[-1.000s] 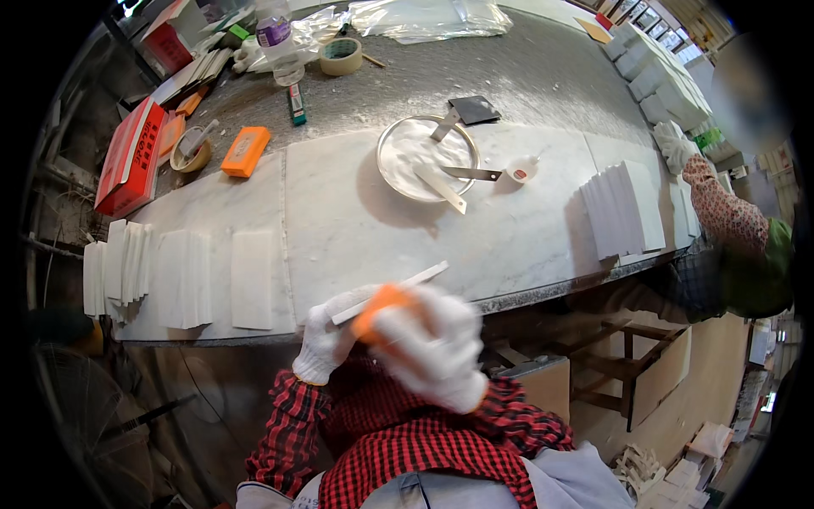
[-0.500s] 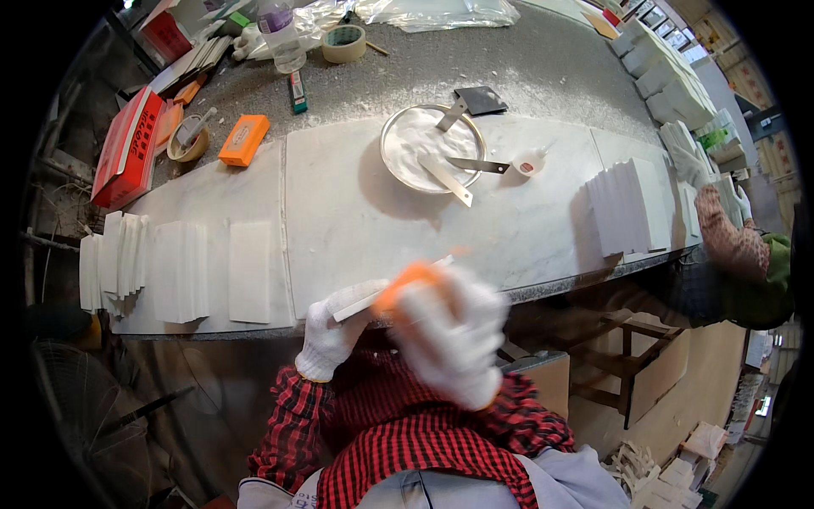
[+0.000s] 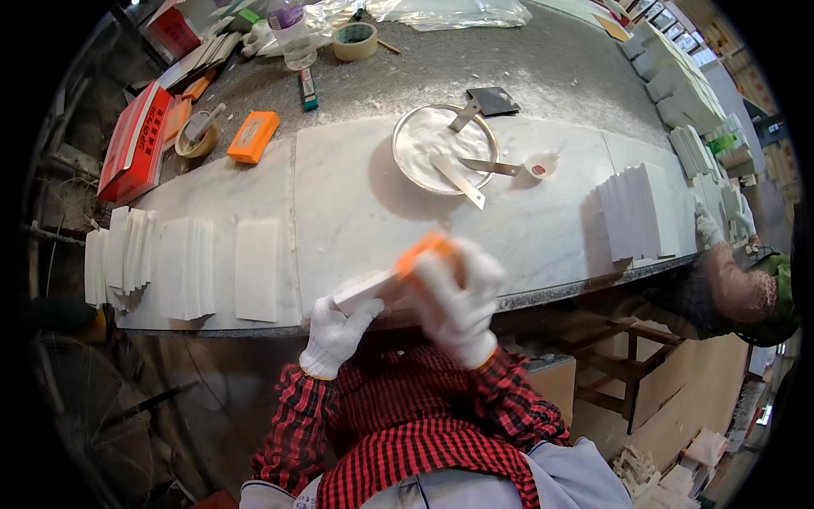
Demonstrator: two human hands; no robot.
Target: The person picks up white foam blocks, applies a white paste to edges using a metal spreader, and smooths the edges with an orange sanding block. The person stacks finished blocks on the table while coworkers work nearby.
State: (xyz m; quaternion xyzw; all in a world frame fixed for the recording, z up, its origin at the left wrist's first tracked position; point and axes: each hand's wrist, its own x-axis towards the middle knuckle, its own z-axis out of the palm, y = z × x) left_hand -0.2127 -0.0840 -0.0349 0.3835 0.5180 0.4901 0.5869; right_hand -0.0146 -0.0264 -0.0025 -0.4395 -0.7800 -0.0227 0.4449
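**Tile strip rubbed at the desk edge**

The gloved left hand (image 3: pixel 337 332) grips a white tile strip (image 3: pixel 363 288) at the desk (image 3: pixel 356 212) edge; the right hand (image 3: pixel 458 297) clasps an orange block (image 3: pixel 421 248) against it. The strip looks stiff, brittle, best held by its long edges.

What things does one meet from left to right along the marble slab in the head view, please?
Leaning white tiles → flat white tile → left hand → right hand on an orange block → metal bowl of white paste → small white cup → stack of white tiles.
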